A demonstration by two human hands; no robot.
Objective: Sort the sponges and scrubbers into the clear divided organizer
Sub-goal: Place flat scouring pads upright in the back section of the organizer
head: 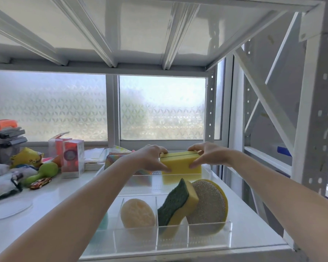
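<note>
Two hands hold one yellow sponge [179, 163] over the back part of the clear organizer [208, 241] — your left hand [151, 157] pinches its left end and your right hand [206, 155] pinches its right end, fingers on top and thumbs below. A thin dark line runs along the top of the sponge.

No words on the sponges can be read. The yellow bag [26, 157] on the left has some dark writing, but it is too small to make out. The pink box [72, 160] beside it shows a round picture, and its letters are too blurry.

Look at the front row of the organizer. One slot holds a round tan scrubber [137, 214]. The next holds a green and yellow sponge [175, 203], standing tilted. The right slot holds a round shiny scrubber [209, 202] with a yellow back, leaning behind that sponge.

Your left arm hides the far left slot — only a bit of something green [104, 222] shows there. A toy car [40, 183] and a green toy [44, 172] sit on the white shelf [51, 208] to the left. The pile at the left edge is cut off.
</note>
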